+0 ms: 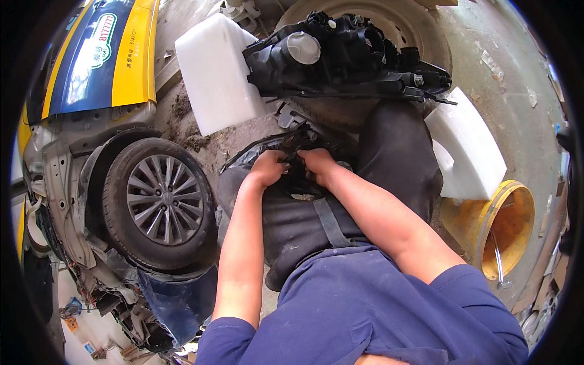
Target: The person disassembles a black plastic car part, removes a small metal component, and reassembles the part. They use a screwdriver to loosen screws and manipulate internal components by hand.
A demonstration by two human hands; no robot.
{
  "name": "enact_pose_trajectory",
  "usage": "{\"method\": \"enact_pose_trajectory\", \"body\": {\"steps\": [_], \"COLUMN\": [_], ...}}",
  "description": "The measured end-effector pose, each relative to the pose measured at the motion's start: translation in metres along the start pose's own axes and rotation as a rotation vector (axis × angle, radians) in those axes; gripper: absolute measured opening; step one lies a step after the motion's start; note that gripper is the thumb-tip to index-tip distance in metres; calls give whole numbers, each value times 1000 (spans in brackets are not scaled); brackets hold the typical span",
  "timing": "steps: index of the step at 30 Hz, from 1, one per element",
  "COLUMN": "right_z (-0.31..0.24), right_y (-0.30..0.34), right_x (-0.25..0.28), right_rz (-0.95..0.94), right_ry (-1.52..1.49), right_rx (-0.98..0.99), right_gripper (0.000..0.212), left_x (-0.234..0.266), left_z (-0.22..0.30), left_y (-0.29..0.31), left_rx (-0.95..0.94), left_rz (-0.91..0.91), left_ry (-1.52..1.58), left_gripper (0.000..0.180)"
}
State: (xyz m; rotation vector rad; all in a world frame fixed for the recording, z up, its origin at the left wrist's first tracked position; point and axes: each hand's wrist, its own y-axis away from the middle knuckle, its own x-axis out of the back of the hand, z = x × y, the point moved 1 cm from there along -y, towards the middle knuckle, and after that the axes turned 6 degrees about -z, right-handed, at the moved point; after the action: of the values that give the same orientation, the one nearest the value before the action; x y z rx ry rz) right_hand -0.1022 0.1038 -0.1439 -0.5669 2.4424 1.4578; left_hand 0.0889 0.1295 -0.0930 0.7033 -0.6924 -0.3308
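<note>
Across my lap lies a dark, dirty unit with a clear curved edge, which looks like a damaged headlight. My left hand is closed at its near side, thumb and fingers pinching a dark part of it. Close by on the right, my right hand has its fingers curled and closed over the same unit; what is between the fingertips is hidden. Beyond my hands, a black headlight assembly with a round white cap lies back side up, its left end by a white foam block.
A car's front wheel and its stripped front end stand at left, below a blue and yellow panel. Under the assembly is a large tire with its rim. Another foam block and a yellow bucket on its side are at right.
</note>
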Motion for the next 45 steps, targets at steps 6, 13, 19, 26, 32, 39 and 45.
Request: {"method": "enact_pose_trajectory", "body": {"steps": [6,13,19,26,32,39,45], "right_z": [-2,-9,-11,-6,-6,-2,4], "right_y": [-4,-1,-3,-12,-16,1,13], "right_x": [0,2,4,5,9,5,7], "right_rz": [-40,28,43,29,45,60,152], "right_ry": [-154,-214,-9,34,98,285,665], "right_rx": [25,90,296,291,347,461,605], "right_gripper": [23,20,14,18,22,37,53], "left_x": [7,2,0,-11,-9,-10,-15], "left_z": [23,23,11,30,45,45,52], "left_y": [7,2,-8,3,16,13,7], "left_rx": [54,62,60,-191,-199,-212,-139], "left_rz": [-93,-169,-153,103,165,248,211], "left_ry": [2,397,528,109,-108,-161,-395], "left_gripper": [18,20,26,45,41,40,34]}}
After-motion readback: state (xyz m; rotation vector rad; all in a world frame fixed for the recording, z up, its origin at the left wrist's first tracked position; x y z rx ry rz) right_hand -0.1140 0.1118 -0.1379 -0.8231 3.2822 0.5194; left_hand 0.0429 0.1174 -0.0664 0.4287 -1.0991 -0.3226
